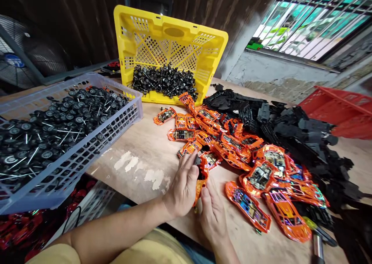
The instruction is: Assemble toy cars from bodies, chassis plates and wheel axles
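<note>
Between my two hands is an orange toy car body [201, 186], tilted on its side above the wooden table's near edge. My left hand [182, 186] wraps round its left side, thumb on top, close to a black part at the far end. My right hand [213, 213] grips the near right side with the thumb pressed against the shell. The palms hide much of the car body. Just beyond my hands lies a heap of orange toy car shells [209, 118], and more shells [247, 206] rest to the right.
A lilac crate [116, 130] full of wheels on axles stands left. A tipped yellow crate [174, 31] holds more wheels at the back. Black plastic chassis parts [279, 124] pile up right, before a red crate [340, 109]. A hammer-like tool [318, 248] lies front right.
</note>
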`<state>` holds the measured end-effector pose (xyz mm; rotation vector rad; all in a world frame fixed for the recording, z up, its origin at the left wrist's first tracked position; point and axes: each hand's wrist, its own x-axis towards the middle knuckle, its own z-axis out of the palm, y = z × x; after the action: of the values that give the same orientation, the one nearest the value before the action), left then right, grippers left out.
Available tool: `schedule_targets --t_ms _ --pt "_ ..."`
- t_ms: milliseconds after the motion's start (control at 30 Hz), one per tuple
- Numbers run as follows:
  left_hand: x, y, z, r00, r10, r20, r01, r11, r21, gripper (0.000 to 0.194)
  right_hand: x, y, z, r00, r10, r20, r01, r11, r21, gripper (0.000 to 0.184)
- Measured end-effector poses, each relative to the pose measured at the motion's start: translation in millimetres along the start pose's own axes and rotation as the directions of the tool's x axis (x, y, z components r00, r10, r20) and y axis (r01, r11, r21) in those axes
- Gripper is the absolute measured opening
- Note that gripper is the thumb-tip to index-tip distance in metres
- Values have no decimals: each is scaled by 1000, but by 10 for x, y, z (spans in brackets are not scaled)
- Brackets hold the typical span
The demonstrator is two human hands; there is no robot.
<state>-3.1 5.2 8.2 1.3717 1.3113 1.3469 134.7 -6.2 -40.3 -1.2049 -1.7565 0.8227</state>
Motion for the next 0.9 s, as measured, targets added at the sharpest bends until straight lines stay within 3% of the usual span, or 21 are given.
schedule_targets --t_ms 133,300,500,667,800,900 --pt "-19 -45 31 999 -31 5 31 1000 1 66 -7 22 5 997 -80 6 80 995 -60 46" --pt "-26 -78 56 1000 20 21 -20 1000 -14 63 27 -36 3 989 -149 -20 146 982 -120 50" --pt "83 58 -14 991 105 89 -92 987 -133 63 45 -137 78 996 -13 -87 18 998 53 55" --pt "148 83 -59 996 53 78 -39 984 -175 41 54 -199 197 977 94 -193 -46 969 242 80" --pt "123 -24 -84 994 -62 91 83 963 -257 34 91 -160 110 964 128 -235 -98 986 136 88" --pt "103 -83 -105 984 -29 174 94 921 -378 39 212 -178 -87 981 100 -165 -87 993 82 73"
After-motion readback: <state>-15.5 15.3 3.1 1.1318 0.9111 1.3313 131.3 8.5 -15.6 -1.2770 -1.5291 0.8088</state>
